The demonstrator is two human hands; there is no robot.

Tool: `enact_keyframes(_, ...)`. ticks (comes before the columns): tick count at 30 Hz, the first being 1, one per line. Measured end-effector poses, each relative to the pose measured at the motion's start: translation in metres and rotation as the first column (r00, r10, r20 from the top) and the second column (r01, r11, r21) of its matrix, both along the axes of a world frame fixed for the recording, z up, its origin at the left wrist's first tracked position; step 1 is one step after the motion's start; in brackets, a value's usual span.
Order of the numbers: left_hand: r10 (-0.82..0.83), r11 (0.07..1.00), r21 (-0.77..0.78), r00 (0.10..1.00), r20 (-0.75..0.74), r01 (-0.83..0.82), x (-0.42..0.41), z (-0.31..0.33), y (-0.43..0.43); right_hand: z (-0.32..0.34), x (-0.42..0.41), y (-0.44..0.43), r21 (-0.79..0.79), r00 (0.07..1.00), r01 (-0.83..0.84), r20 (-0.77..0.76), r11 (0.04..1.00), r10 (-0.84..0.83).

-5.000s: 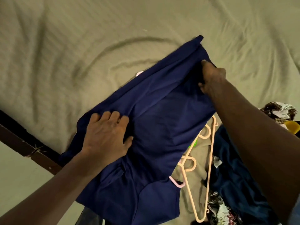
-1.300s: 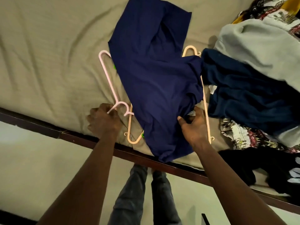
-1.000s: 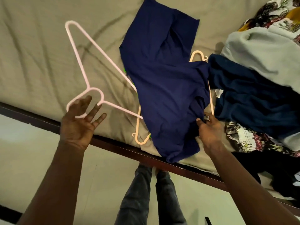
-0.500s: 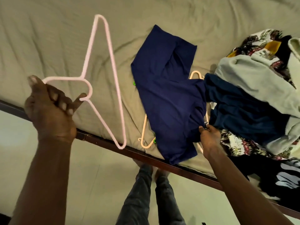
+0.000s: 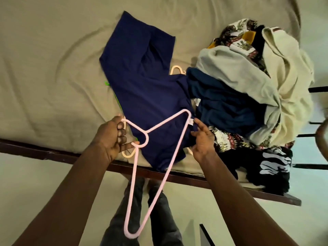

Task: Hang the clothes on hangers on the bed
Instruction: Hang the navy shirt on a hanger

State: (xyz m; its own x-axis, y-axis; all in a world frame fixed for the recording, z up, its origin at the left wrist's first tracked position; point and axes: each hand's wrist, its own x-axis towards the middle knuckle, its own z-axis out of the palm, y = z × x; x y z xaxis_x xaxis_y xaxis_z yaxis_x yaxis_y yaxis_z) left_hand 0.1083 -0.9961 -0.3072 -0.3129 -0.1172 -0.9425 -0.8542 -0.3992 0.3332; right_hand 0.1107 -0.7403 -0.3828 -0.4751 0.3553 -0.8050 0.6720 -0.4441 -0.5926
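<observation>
A navy blue garment (image 5: pixel 142 82) lies flat on the beige bed sheet (image 5: pixel 44 59), its lower end reaching the bed's front edge. My left hand (image 5: pixel 111 139) grips a pink plastic hanger (image 5: pixel 170 153) at its hook, holding it above the garment's lower part, with one long corner hanging down past the bed edge. My right hand (image 5: pixel 202 139) pinches the garment's edge near a small white label, beside the hanger's upper corner. Peach hangers (image 5: pixel 175 70) and a green one (image 5: pixel 107 83) stick out from under the garment.
A heap of clothes (image 5: pixel 248 89) fills the bed's right side: a dark blue piece, pale grey and cream items, patterned fabric, a black piece at the front. The dark wooden bed rail (image 5: pixel 44 153) runs across below. My legs in dark trousers (image 5: pixel 156 210) stand on the pale floor.
My left hand swung the pink hanger from the left, above the sheet, over to the garment's lower part. The right hand stayed at the garment's edge.
</observation>
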Motion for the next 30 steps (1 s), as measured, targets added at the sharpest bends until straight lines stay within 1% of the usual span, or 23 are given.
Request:
enact_keyframes(4, 0.042, 0.987, -0.153, 0.999, -0.02, -0.045, -0.004, 0.003, -0.001, 0.004, 0.001, 0.002, 0.056, 0.997, 0.036, -0.064, 0.998, -0.032)
enact_keyframes(7, 0.019, 0.971, -0.236, 0.999, -0.035, -0.027, -0.009, 0.004, 0.009, 0.01, 0.001, -0.001, 0.16, 0.987, -0.065, -0.132, 0.985, 0.087)
enact_keyframes(9, 0.018, 0.977, -0.211, 0.999, -0.031, -0.024, -0.016, 0.001, 0.018, 0.013, 0.005, -0.005, 0.233, 0.969, -0.138, -0.17, 0.963, 0.18)
enact_keyframes(11, 0.02, 0.991, -0.134, 1.0, -0.013, -0.022, -0.028, -0.002, 0.024, 0.014, 0.011, -0.007, 0.306, 0.942, -0.209, -0.193, 0.929, 0.275)
enact_keyframes(13, 0.053, 0.996, -0.068, 0.999, -0.003, -0.053, -0.041, -0.005, 0.025, 0.016, 0.017, -0.007, 0.361, 0.914, -0.255, -0.212, 0.897, 0.346)
enact_keyframes(15, 0.112, 0.993, -0.026, 0.994, 0.001, -0.112, -0.052, -0.009, 0.024, 0.021, 0.021, -0.007, 0.379, 0.896, -0.273, -0.235, 0.884, 0.378)
enact_keyframes(17, 0.171, 0.985, -0.035, 0.985, -0.016, -0.171, -0.058, -0.012, 0.026, 0.027, 0.024, -0.005, 0.339, 0.897, -0.259, -0.263, 0.904, 0.356)
enact_keyframes(19, 0.232, 0.963, -0.115, 0.967, -0.1, -0.243, -0.061, -0.01, 0.032, 0.031, 0.025, -0.002, 0.281, 0.916, -0.226, -0.265, 0.933, 0.302)
enact_keyframes(21, 0.299, 0.918, -0.195, 0.925, -0.236, -0.346, -0.064, -0.002, 0.041, 0.036, 0.026, 0.001, 0.214, 0.939, -0.203, -0.235, 0.955, 0.252)
enact_keyframes(24, 0.299, 0.878, -0.221, 0.845, -0.444, -0.426, -0.066, 0.02, 0.063, 0.039, 0.023, 0.002, 0.139, 0.953, -0.212, -0.189, 0.967, 0.236)
enact_keyframes(26, 0.308, 0.885, -0.155, 0.801, -0.513, -0.44, -0.07, 0.036, 0.086, 0.038, 0.023, 0.003, 0.171, 0.94, -0.252, -0.192, 0.953, 0.283)
enact_keyframes(28, 0.384, 0.897, 0.0, 0.779, -0.495, -0.442, -0.078, 0.049, 0.11, 0.041, 0.024, 0.003, 0.203, 0.912, -0.293, -0.234, 0.934, 0.336)
enact_keyframes(29, 0.421, 0.895, 0.079, 0.772, -0.477, -0.44, -0.082, 0.054, 0.121, 0.042, 0.026, 0.003, 0.186, 0.906, -0.287, -0.266, 0.94, 0.329)
enact_keyframes(30, 0.431, 0.895, 0.118, 0.768, -0.474, -0.43, -0.087, 0.057, 0.131, 0.043, 0.029, 0.004, 0.132, 0.913, -0.266, -0.283, 0.955, 0.293)
